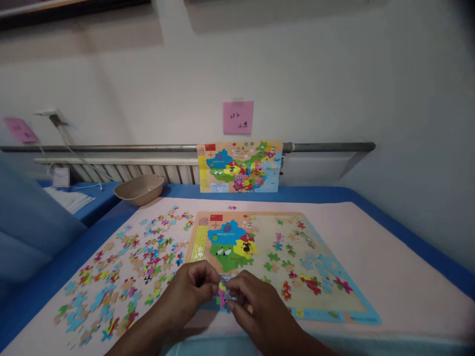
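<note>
A few small joined jigsaw puzzle pieces (221,298), pink with green and yellow, are held up between my two hands over the front edge of the puzzle board (267,282). My left hand (191,291) pinches them from the left, thumb and forefinger together. From the right, my right hand (260,306) grips them with curled fingers; its fingertips partly hide the pieces. On the board's left side, a section of a colourful map puzzle (226,240) is joined, with blue, green and yellow areas. Several loose pieces lie on the board's bare right part, including pale blue ones (324,267).
Many loose puzzle pieces (148,257) spread over the pink cloth at left. A tan bowl (141,190) stands at the back left. A map picture (239,168) leans against the wall below a pink note (238,117). A metal rail (330,147) runs along the wall.
</note>
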Available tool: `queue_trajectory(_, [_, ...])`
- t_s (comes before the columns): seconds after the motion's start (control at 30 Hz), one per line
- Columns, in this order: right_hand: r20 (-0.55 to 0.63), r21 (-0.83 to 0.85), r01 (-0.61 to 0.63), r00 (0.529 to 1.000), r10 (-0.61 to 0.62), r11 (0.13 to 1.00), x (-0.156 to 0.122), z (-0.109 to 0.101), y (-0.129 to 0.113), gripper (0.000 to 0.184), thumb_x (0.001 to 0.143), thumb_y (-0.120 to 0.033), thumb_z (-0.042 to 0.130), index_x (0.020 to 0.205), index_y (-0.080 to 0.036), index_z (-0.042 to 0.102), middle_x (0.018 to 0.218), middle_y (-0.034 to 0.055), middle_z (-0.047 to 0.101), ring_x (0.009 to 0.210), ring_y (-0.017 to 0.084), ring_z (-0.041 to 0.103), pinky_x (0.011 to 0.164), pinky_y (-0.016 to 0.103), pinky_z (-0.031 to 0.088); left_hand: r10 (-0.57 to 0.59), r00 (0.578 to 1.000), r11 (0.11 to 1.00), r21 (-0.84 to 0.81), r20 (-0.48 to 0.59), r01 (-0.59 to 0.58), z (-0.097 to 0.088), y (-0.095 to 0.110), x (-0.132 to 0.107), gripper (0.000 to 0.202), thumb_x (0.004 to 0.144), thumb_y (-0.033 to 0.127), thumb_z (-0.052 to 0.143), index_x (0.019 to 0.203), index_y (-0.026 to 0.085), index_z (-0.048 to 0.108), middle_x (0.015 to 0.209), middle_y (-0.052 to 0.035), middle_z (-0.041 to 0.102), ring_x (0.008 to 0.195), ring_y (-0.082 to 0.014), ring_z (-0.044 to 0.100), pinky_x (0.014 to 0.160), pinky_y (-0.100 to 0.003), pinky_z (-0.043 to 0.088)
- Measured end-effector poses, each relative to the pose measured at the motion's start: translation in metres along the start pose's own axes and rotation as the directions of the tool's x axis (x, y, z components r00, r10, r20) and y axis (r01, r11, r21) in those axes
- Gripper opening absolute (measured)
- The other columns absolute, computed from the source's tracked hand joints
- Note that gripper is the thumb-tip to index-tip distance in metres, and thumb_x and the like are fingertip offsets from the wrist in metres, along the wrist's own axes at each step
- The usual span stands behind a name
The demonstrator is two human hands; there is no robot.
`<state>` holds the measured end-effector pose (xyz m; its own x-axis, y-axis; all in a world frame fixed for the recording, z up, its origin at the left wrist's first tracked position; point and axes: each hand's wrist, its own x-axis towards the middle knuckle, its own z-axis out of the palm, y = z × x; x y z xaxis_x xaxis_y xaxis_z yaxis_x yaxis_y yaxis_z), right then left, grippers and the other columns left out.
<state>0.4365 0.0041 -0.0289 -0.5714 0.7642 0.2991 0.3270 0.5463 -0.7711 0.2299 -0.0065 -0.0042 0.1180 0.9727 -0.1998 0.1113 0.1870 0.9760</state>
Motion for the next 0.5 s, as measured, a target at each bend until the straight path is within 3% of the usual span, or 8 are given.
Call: queue_trajectory(0.5, [0.061, -0.222, 0.126, 0.991, -0.115, 0.967, -0.0006, 0.0001, 0.0039, 0.02, 0.09, -0.012, 0.068, 0.107, -0.022, 0.062, 0.102, 0.0049, 0.067, 0.088, 0.023, 0.058, 0.073, 0.032, 0.04, 0.001, 1.0, 1.0, -0.03, 0.011, -0.001, 0.0003, -0.0047, 0.0, 0.024, 0.065, 0.034, 0.071, 0.075, 0.014, 0.062, 0.065, 0.0038, 0.052, 0.059, -0.0094, 0.04, 0.057, -0.024, 0.029])
